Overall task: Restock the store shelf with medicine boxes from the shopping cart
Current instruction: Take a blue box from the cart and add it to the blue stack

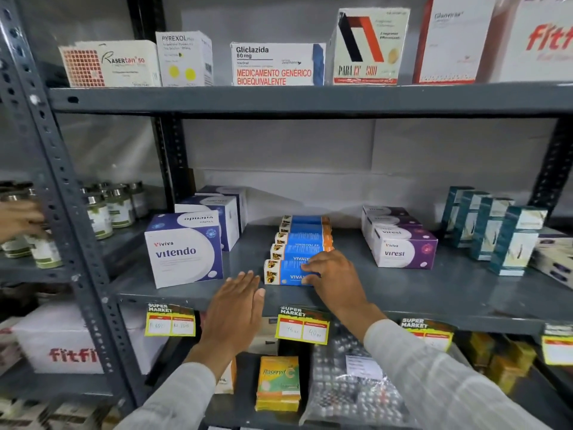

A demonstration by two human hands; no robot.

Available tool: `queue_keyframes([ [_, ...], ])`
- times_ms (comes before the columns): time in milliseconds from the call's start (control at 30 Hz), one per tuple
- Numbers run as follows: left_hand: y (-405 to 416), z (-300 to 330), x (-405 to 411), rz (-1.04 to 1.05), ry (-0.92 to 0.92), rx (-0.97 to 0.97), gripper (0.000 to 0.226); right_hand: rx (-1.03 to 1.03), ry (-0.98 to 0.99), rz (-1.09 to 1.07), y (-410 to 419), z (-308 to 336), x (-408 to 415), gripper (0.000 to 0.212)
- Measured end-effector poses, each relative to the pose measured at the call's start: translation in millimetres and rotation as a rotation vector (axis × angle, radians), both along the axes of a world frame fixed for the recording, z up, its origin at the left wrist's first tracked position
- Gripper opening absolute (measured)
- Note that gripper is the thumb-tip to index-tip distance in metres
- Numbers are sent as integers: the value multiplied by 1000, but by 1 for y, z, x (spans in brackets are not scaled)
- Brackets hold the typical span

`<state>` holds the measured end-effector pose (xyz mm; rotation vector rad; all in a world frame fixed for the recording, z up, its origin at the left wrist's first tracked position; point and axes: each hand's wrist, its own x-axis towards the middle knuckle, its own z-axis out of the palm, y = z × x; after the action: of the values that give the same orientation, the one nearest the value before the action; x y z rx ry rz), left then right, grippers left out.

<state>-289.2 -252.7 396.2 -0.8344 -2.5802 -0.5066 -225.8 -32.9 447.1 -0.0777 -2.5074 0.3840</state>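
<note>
- Medicine boxes are sitting in rows on the grey metal store shelf (403, 293); the one in hand is the front blue-and-orange cardboard carton (283, 272), lying flat at the head of a row of matching cartons running back toward the wall.
- Right hand (333, 276) is resting over the right end of that front carton, its fingers (310, 268) spread across the top and front face; they are pressing or steadying it rather than closing round it, so I am reading them as open.
- Left hand (237, 308) is hovering flat just left of the carton, near the shelf's front edge, fingers straight and together, holding nothing and apparently not touching the box.
- Carton is looking light and stiff but crushable at the corners, with a smooth printed skin that is likely sliding easily on the painted metal; taking it by the two long sides, or nudging it from the short ends, seems safest.
- Large white-and-blue square box (184, 252) is standing to the left of the row and a white-and-purple box (403, 249) to the right, both well apart from the carton.
- Shopping cart is not showing in this view.
</note>
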Motion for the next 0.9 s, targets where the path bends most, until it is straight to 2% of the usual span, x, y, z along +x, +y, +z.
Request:
queue_keyframes([
  [100, 0, 1, 0, 5, -17, -5, 92, 93, -31, -30, -4, -2, -3, 35],
  [233, 0, 1, 0, 19, -32, -24, 76, 158, -35, -75, -3, -5, -8, 37],
  [367, -2, 5, 4, -2, -79, 42, 90, 167, 27, -21, -2, -5, 6, 39],
  [433, -3, 10, 15, 2, -104, 169, 84, 181, 161, 16, 1, -7, 25, 35],
  [500, 1, 13, 32, 25, -106, 372, 64, 139, 310, 56, 8, -13, 50, 31],
  [567, 12, 13, 59, 20, -45, 539, 52, 107, 429, 95, 17, -27, 82, 26],
  [667, 41, -11, 105, -133, 70, 671, 43, 53, 478, 124, 33, -61, 145, 19],
  [767, 77, -67, 157, -292, 41, 556, 39, 18, 349, 125, 58, -111, 209, 18],
  [900, 121, -174, 229, -507, -229, 174, 44, -140, 3, -18, 112, -200, 282, 24],
])
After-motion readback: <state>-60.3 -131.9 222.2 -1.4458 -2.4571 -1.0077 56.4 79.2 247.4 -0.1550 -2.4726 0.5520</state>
